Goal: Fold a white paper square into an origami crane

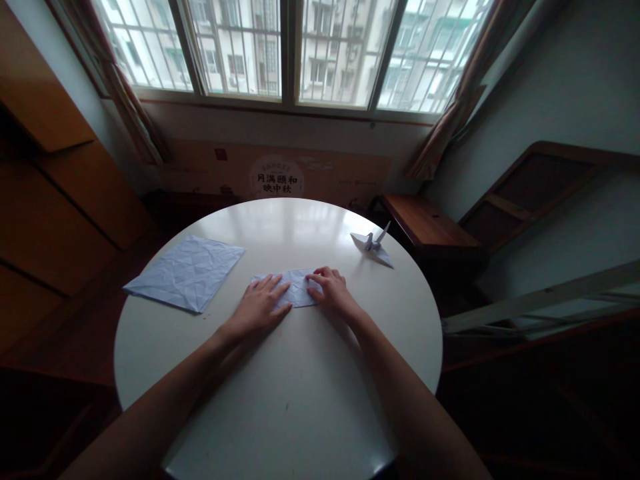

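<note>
A folded strip of pale blue paper [296, 285] lies near the middle of the round white table [280, 400]. My left hand [260, 305] rests flat on its left part, fingers stretched out. My right hand [331, 291] presses on its right end with the fingers curled down onto the paper. A larger creased sheet of the same pale blue paper [186, 272] lies flat to the left, untouched. A finished paper crane [373, 244] stands at the table's far right.
A window with bars [295, 47] and curtains faces me. A cardboard box with printed characters [277, 177] stands under it. Wooden cabinets [55, 200] line the left, and a low wooden bench [425, 227] sits to the right of the table.
</note>
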### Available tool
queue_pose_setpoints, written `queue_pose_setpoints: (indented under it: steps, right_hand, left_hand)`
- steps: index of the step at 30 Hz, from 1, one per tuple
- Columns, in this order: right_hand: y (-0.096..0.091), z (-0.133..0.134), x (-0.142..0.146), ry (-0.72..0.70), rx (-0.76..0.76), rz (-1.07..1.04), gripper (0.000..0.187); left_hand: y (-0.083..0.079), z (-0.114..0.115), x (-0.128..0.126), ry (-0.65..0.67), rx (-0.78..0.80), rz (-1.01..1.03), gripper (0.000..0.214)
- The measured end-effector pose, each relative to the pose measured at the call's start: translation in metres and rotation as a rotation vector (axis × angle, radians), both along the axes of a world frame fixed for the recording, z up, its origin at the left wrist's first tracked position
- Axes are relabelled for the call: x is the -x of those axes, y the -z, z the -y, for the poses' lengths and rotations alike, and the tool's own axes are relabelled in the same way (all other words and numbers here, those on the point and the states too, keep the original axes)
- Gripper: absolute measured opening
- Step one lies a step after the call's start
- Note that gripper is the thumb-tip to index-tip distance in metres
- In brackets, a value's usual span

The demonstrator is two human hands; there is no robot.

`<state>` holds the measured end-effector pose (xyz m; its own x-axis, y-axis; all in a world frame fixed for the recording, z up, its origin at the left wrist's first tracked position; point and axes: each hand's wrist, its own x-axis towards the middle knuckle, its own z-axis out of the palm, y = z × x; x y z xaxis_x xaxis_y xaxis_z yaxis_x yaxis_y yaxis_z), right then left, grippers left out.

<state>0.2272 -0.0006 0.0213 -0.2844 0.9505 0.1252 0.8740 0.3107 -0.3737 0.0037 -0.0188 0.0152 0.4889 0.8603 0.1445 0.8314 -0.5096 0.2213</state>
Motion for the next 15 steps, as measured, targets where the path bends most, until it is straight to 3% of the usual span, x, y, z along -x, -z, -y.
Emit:
queue_pose_setpoints:
  steps: [15]
  right_hand:
    - [0.0005, -0.0007, -0.0003, -0.004, -0.004, 0.003, 0.036]
  left_hand:
    - [0.0012, -0.0003, 0.0004, -0.004, -0.002, -0.008, 0.052]
